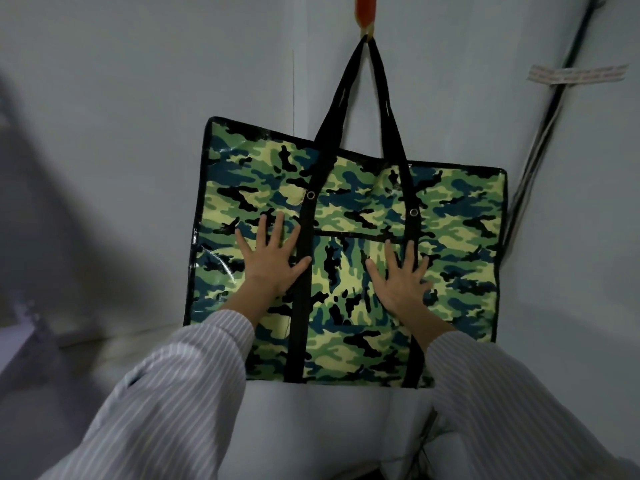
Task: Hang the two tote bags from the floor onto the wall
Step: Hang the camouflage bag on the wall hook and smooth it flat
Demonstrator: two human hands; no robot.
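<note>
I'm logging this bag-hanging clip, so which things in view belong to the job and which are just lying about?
Job: camouflage tote bag, its black handles, orange wall hook, left hand and right hand pressed flat on the bag.
Lying about: black cables along the wall, taped label.

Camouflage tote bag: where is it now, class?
Head view, centre-right: the camouflage tote bag hangs on the wall from an orange hook, left hand and right hand pressed flat on its front.
</note>
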